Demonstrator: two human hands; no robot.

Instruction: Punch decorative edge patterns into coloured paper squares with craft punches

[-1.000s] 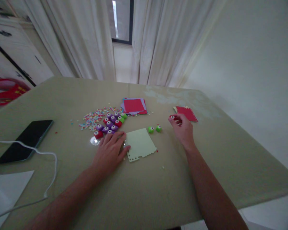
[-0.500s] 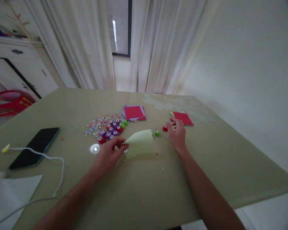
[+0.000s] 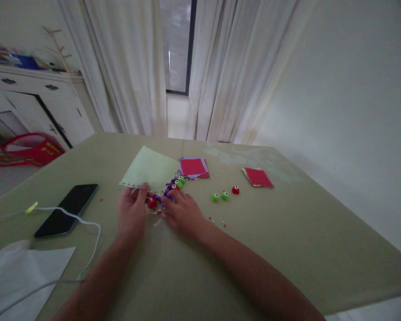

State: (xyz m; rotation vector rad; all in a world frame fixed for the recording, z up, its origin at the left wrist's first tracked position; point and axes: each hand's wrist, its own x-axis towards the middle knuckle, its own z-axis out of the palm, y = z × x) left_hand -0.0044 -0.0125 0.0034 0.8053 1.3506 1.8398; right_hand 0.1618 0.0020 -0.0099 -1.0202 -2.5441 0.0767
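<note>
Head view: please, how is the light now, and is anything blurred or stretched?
In the head view, dim, soft light and no glare on the pale green sheet; in the head view, small toys lack fine detail near the right hand; in the head view, the table looks wide-angle stretched.

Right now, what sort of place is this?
Likely a room in a home: long pale curtains hang beside a narrow window, and a white cabinet stands beyond the table.
</note>
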